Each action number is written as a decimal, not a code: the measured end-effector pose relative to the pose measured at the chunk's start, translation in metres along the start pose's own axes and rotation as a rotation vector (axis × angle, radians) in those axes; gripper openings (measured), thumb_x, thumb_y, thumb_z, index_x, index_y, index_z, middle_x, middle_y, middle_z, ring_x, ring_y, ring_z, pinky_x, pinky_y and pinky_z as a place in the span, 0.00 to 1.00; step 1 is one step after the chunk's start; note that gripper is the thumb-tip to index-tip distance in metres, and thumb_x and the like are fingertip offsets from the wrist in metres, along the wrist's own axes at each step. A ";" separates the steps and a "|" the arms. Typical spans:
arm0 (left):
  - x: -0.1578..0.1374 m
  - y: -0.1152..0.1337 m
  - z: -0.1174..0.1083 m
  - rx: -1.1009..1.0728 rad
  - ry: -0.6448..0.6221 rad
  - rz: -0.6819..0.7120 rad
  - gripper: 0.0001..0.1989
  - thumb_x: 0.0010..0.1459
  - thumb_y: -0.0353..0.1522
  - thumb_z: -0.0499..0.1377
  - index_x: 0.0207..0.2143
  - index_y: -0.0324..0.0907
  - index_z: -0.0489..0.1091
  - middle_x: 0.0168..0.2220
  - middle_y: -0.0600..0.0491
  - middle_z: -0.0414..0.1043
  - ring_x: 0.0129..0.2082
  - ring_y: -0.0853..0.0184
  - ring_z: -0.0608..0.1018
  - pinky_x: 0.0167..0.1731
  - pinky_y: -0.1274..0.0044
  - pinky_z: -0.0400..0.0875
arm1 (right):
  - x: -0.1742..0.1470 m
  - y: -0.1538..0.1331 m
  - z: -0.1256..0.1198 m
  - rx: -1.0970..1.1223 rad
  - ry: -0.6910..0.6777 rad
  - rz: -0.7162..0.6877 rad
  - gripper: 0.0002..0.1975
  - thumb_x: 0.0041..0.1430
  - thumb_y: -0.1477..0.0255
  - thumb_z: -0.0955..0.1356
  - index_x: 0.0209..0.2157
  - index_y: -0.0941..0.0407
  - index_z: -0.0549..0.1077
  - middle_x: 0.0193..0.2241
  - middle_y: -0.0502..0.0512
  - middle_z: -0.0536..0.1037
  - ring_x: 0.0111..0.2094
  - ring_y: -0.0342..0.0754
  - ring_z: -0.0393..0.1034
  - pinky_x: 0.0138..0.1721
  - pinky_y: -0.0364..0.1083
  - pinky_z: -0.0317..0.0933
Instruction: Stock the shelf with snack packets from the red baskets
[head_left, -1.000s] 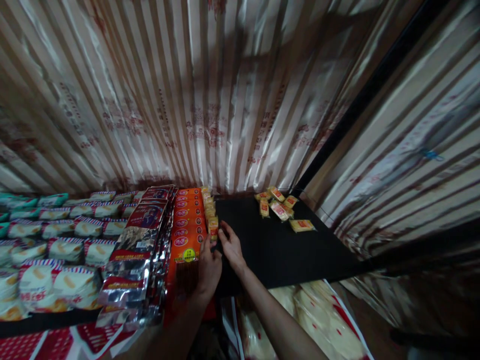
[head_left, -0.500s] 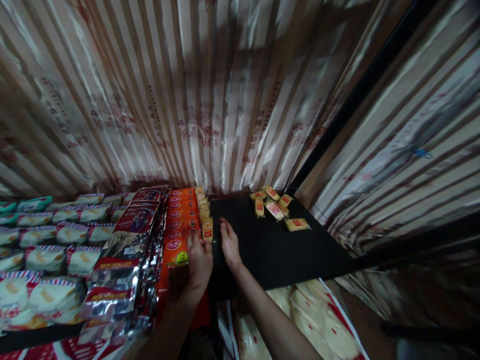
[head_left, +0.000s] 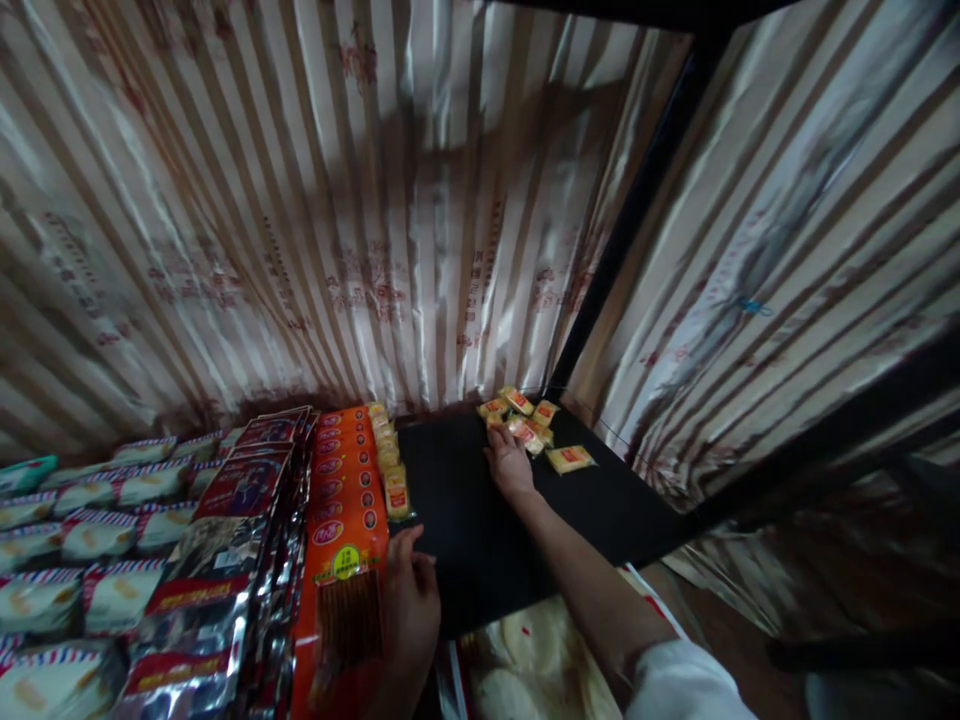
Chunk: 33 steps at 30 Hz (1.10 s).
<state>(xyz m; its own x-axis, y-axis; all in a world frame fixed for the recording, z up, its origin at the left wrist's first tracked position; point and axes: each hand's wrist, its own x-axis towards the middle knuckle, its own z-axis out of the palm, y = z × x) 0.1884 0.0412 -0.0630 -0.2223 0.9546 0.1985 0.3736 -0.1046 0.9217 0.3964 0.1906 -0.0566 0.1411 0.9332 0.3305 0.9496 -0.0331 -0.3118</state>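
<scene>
The left hand [head_left: 414, 595] is near, fingers loosely bent and a bit apart. Just past its fingertips a row of little yellow packs [head_left: 397, 492] starts, right beside the orange bags [head_left: 346, 505]. Farther off, the right hand [head_left: 511, 468] touches the left side of a heap of yellow packs [head_left: 529, 433]; I can't tell if it pinches one. They all sit on a black desk [head_left: 465, 540]. Behind are a shiny striped sheet [head_left: 330, 180] and, to the right, a dark pole [head_left: 640, 190].
</scene>
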 end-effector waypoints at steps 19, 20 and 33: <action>-0.056 0.021 0.002 -0.143 -0.367 -0.505 0.16 0.55 0.29 0.50 0.46 0.36 0.65 0.39 0.46 0.73 0.29 0.68 0.77 0.26 0.78 0.71 | -0.206 -0.048 -0.054 0.402 -0.070 -0.081 0.12 0.46 0.80 0.62 0.34 0.56 0.70 0.34 0.56 0.70 0.37 0.50 0.66 0.41 0.47 0.63; -0.063 0.022 0.002 -0.176 -0.382 -0.572 0.17 0.56 0.32 0.51 0.47 0.36 0.64 0.39 0.46 0.74 0.30 0.67 0.77 0.24 0.79 0.71 | -0.220 -0.053 -0.057 0.461 -0.069 -0.072 0.12 0.46 0.80 0.62 0.34 0.56 0.70 0.33 0.56 0.70 0.37 0.50 0.67 0.41 0.47 0.64; -0.122 0.081 -0.039 -0.344 -0.284 -0.559 0.11 0.56 0.31 0.52 0.41 0.39 0.67 0.35 0.49 0.75 0.31 0.69 0.76 0.27 0.82 0.67 | -0.284 -0.078 -0.113 1.006 -0.023 0.171 0.15 0.49 0.64 0.66 0.38 0.56 0.69 0.36 0.58 0.74 0.35 0.49 0.72 0.37 0.48 0.69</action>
<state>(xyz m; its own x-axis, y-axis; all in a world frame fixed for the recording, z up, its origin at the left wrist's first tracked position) 0.2107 -0.0943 0.0006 -0.0365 0.9219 -0.3857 -0.0431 0.3842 0.9222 0.3140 -0.1123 -0.0255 0.2376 0.9510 0.1978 0.2403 0.1397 -0.9606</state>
